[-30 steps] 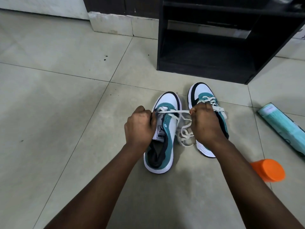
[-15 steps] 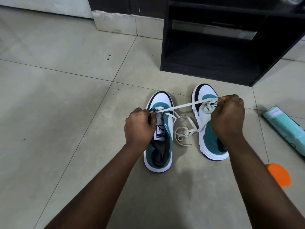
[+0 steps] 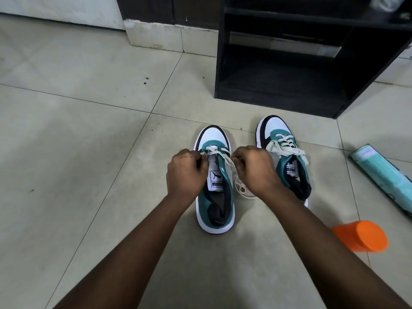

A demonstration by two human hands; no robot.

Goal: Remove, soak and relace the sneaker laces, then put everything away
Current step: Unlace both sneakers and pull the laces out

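Two white, teal and black sneakers stand side by side on the tiled floor, toes pointing away from me. The left sneaker [image 3: 215, 197] carries its off-white lace [image 3: 219, 152] only through the lowest eyelets. My left hand [image 3: 186, 172] pinches the lace at the shoe's left side. On the shoe's right side my right hand [image 3: 255, 171] pinches the other end. Slack lace lies looped on the floor between the shoes. The right sneaker [image 3: 282, 157] is laced up its front.
A black open shelf unit [image 3: 296, 63] stands just beyond the shoes. An orange container [image 3: 362, 236] lies on its side at the right, by my right forearm. A pale green roll [image 3: 381, 175] lies further right. Bare tiles stretch to the left.
My right hand had drawn the lace taut out over the right sneaker; it has come back to the left sneaker's eyelets. The lace now hangs slack. My left hand stayed put.
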